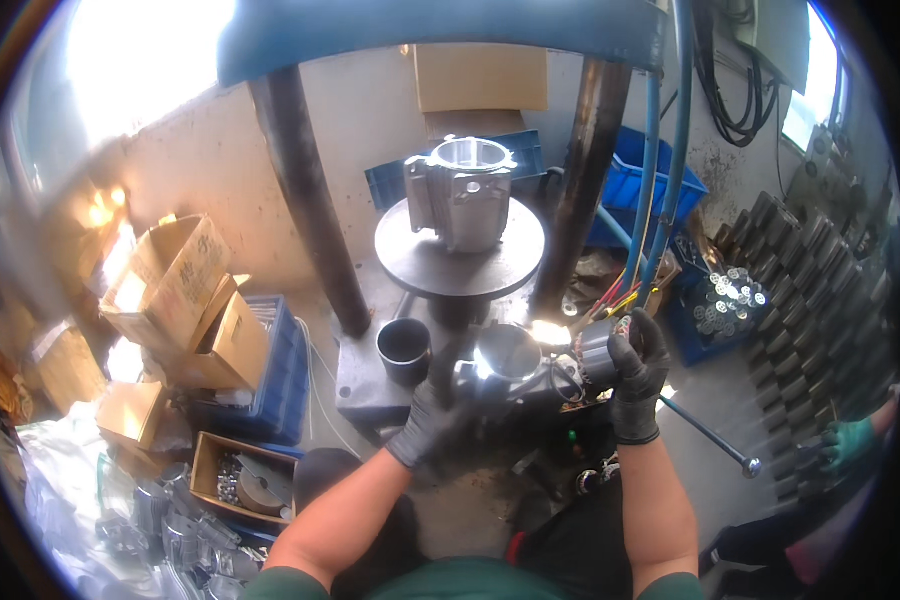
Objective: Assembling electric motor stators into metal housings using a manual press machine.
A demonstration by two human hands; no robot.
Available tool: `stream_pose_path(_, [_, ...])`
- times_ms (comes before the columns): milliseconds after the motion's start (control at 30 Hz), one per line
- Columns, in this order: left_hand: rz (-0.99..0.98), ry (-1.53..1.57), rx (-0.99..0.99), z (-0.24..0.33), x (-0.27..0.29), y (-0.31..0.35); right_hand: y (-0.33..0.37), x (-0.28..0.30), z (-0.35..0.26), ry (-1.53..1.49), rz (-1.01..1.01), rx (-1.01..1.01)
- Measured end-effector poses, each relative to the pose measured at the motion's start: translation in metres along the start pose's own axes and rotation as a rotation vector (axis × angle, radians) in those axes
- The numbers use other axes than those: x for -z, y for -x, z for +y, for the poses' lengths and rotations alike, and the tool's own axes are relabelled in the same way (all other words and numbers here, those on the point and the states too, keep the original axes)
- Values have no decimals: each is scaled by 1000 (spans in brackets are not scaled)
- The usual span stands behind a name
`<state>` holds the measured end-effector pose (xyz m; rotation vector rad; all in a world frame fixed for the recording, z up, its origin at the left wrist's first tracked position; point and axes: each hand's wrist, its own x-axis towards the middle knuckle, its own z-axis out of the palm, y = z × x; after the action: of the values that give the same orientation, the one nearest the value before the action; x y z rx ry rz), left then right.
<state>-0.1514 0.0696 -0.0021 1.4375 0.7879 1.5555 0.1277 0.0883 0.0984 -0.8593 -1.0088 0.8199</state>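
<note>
My right hand (638,385), in a dark grey glove, is closed around a motor stator (598,358), a dark cylinder with windings and thin wires at its end. To its left is a shiny metal motor housing (508,355) with an open round top. My left hand (430,410), gloved the same way, is at the left side of this housing; its fingers are blurred, so I cannot tell whether they grip it. A black open cylinder (404,350) stands upright on the press base, just left of that hand. Beyond them, another silver motor housing (462,195) stands upright on a round metal plate (460,272).
Two steel columns (315,200) and a blue crossbeam (440,30) frame the press. Cardboard boxes (185,290) and a blue crate (280,375) lie left. Stacked dark cylinders (810,290) rise at right, near another person's green-gloved hand (850,447). A ball-ended lever (710,435) sticks out right.
</note>
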Motion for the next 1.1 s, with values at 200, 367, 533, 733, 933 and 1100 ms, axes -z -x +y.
stream_pose_path(200, [157, 35, 209, 17, 11, -3, 3, -19, 10, 32, -70, 92])
stream_pose_path(367, [237, 238, -4, 11, -14, 8, 7, -30, 11, 71, -88, 92])
stream_pose_path(533, [-141, -543, 12, -35, 21, 33, 4, -48, -14, 174, -185, 14])
stream_pose_path(733, [195, -218, 33, -21, 35, 2, 0, -92, 0, 361, -144, 694])
stream_pose_path(933, [142, 39, 164, -23, 22, 0, 18, -102, -3, 277, -125, 510])
stream_pose_path(1100, [174, 97, 282, -36, 81, 2, 13, -119, -12, 353, -197, 691])
